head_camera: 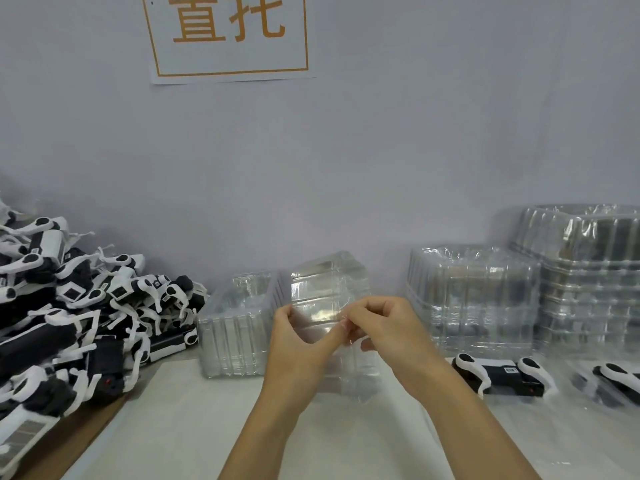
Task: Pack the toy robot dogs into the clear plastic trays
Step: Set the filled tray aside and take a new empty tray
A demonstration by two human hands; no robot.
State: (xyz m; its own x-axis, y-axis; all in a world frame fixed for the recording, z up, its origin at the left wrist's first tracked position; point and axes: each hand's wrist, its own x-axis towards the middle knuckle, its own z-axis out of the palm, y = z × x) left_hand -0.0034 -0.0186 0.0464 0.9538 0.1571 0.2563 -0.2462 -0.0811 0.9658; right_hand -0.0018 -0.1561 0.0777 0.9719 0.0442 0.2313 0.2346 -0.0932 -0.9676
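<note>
**Ana:** Head view puts both hands mid-worktop (194, 427). Why hold the tray (329, 306) up like that?

**Ben:** I'd judge it's being peeled off a nested one. The left hand (298, 344) and right hand (384, 327) each pinch a thin clear edge, fingers curled on it, and lifting gives room to pull the layers apart.

**Ana:** And the dogs?

**Ben:** A heap (69, 306) lies at the left edge, too tangled to count. None is in the held tray yet. Two more dogs lie right of the hands: one (502, 374) plainly seen, and another (613, 379) partly cut off by the frame edge.

**Ana:** Other trays?

**Ben:** One open tray (232, 327) sits just behind the left hand, ready to fill. Two stacks (471, 299) stand against the wall at right; I can't count their layers.
</note>
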